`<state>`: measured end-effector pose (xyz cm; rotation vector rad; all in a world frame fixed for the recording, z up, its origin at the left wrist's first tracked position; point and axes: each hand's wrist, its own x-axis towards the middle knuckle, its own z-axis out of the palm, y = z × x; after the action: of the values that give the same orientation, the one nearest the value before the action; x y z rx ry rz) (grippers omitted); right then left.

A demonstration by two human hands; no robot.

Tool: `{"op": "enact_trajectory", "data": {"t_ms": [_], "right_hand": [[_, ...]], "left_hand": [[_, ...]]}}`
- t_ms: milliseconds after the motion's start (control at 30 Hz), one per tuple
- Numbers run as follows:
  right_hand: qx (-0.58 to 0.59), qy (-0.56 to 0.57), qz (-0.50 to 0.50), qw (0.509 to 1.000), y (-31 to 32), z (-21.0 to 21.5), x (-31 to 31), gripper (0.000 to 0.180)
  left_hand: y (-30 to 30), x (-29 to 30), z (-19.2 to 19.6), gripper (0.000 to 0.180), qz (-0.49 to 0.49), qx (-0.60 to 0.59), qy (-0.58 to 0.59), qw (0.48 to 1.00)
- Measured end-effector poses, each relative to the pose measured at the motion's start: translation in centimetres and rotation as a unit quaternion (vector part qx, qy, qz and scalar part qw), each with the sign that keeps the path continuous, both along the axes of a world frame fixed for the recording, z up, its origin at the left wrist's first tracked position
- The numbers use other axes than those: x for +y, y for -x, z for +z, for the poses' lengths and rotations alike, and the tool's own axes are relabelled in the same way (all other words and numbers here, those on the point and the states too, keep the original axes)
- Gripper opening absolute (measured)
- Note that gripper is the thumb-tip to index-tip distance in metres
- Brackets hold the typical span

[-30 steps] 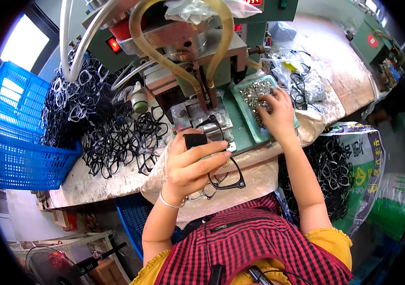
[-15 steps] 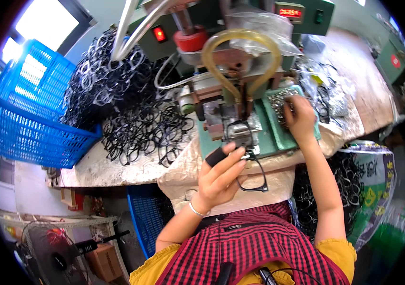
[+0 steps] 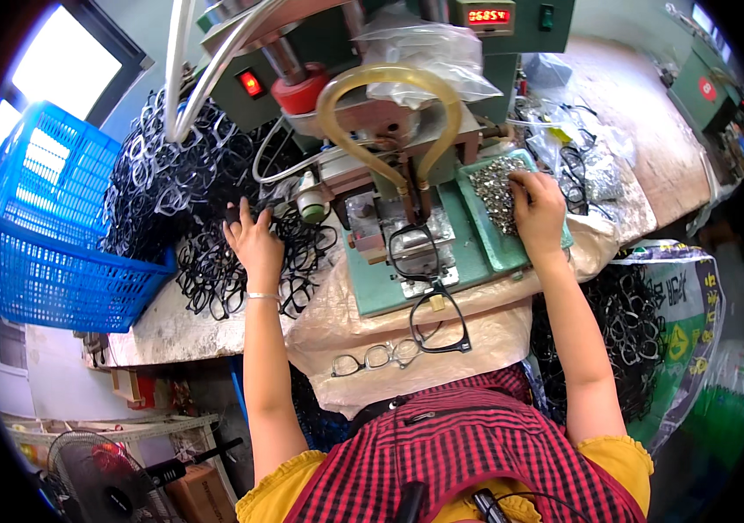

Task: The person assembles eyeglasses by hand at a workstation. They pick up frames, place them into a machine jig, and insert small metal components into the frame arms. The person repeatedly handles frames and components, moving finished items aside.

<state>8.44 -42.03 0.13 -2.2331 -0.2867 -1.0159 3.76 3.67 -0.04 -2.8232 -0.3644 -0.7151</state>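
Head shows hands (image 3: 255, 250) at eyeglass frames (image 3: 206, 277) and metal parts (image 3: 489, 197).

Off comes my left hand (image 3: 257, 248) from the black glasses frame (image 3: 438, 286)! I've swung it left to the heap of dark frames (image 3: 206, 279), fingers (image 3: 244, 216) spread, uncovering more of the clear-rimmed glasses (image 3: 378, 356).

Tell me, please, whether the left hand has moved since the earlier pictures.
Yes, the left hand has moved leftward, away from the machine and over to the glasses frames.
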Motion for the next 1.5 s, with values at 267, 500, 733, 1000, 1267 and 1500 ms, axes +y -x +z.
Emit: {"op": "enact_trajectory", "data": {"t_ms": [267, 500, 733, 1000, 1267, 1500], "right_hand": [[-0.001, -0.013, 0.001, 1.000, -0.1, -0.2, -0.5, 0.015], [0.062, -0.133, 0.116, 0.982, 3.4, 4.3, 1.7, 0.019], [0.024, -0.204, 0.245, 0.948, 3.9, 6.6, 7.0, 0.014], [0.029, -0.223, 0.236, 0.945, 4.7, 7.4, 8.2, 0.010], [0.079, -0.315, 0.270, 0.906, 5.2, 7.9, 9.8, 0.011], [0.051, -0.230, 0.206, 0.950, 5.0, 7.8, 6.6, 0.010]], "left_hand": [[0.1, -0.6, -5.1, 0.021, -0.191, -0.133, 0.463, 0.855], [4.3, -7.3, -1.4, 0.024, -0.214, -0.254, 0.578, 0.745], [4.8, -9.5, -1.7, 0.016, -0.185, -0.231, 0.816, 0.496], [8.0, -15.5, 12.2, 0.030, -0.430, -0.218, 0.715, 0.507], [8.5, -17.9, 12.4, 0.024, -0.355, -0.222, 0.699, 0.580], [10.0, -19.6, 17.5, 0.032, -0.428, -0.282, 0.608, 0.606]]}}
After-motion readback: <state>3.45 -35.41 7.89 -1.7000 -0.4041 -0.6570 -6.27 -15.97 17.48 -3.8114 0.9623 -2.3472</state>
